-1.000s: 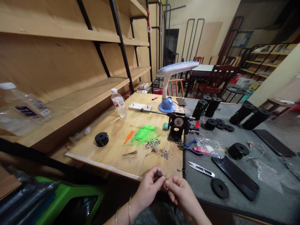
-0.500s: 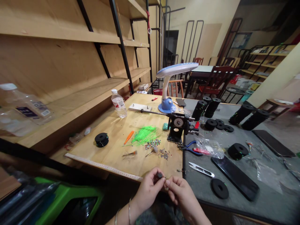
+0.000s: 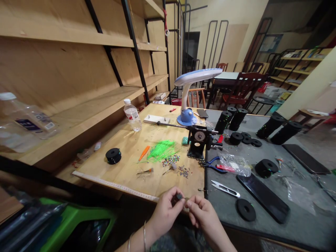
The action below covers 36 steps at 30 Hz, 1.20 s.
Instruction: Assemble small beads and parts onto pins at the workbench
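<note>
My left hand (image 3: 166, 211) pinches a small dark bead-like piece (image 3: 179, 196) between thumb and fingertips, just off the near edge of the wooden board (image 3: 123, 171). My right hand (image 3: 203, 214) sits close beside it with its fingers curled and pinched together, fingertips meeting the left hand's; what it grips is too small to make out. Ahead on the board lie a pile of green strands (image 3: 160, 149), a scatter of coloured beads (image 3: 171, 160), an orange tool (image 3: 144, 153) and a black spool (image 3: 113, 155).
A black hand-crank winder (image 3: 198, 140) stands at the board's right edge, a blue desk lamp (image 3: 193, 91) and a water bottle (image 3: 132, 114) behind. On the grey mat: thread snips (image 3: 225, 188), blue pliers (image 3: 214, 164), a plastic bag (image 3: 234, 164), black spools and discs (image 3: 245, 210). Wooden shelving runs along the left.
Both hands stay together at the board's near edge with small finger movements only; the dark piece has shifted slightly in the left fingertips.
</note>
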### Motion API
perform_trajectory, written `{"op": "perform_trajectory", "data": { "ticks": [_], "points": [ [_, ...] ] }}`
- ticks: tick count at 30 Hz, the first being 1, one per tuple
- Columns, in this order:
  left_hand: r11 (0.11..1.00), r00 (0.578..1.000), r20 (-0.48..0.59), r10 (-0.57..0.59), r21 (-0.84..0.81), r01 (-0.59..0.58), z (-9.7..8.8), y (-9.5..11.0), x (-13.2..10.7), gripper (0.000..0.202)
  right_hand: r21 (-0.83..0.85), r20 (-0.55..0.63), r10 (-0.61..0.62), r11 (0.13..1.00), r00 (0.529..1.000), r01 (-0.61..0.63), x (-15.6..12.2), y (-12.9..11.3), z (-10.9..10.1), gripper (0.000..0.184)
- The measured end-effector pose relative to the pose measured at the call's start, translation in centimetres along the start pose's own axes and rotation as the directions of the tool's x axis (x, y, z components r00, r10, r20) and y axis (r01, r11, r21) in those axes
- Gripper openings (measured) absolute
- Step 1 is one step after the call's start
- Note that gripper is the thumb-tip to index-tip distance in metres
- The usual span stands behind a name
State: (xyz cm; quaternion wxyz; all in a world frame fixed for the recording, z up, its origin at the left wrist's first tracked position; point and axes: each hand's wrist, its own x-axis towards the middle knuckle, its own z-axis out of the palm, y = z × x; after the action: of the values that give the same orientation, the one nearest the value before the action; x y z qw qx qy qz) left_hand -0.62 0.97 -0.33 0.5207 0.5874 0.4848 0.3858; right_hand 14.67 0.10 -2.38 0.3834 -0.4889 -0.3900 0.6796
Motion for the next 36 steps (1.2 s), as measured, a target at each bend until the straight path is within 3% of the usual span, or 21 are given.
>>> {"op": "perform_trajectory", "data": {
  "ticks": [8, 25, 36],
  "points": [
    [1.0, 0.998, -0.054, -0.017, -0.015, 0.016, 0.25, -0.26, 0.13, 0.011, 0.015, 0.041, 0.018, 1.0, 0.999, -0.019, -0.64, -0.79, 0.4, 0.049],
    [0.992, 1.0, -0.021, -0.018, -0.125, 0.016, 0.55, -0.31, 0.04, 0.017, 0.091, 0.058, 0.021, 0.996, 0.998, -0.026, -0.3, -0.64, 0.52, 0.044],
    [0.998, 0.999, -0.029, 0.042, 0.042, -0.041, 0.2, 0.07, -0.4, 0.014, 0.103, 0.04, 0.017, 0.994, 0.999, -0.022, -0.07, -0.14, 0.09, 0.047]
  ]
}}
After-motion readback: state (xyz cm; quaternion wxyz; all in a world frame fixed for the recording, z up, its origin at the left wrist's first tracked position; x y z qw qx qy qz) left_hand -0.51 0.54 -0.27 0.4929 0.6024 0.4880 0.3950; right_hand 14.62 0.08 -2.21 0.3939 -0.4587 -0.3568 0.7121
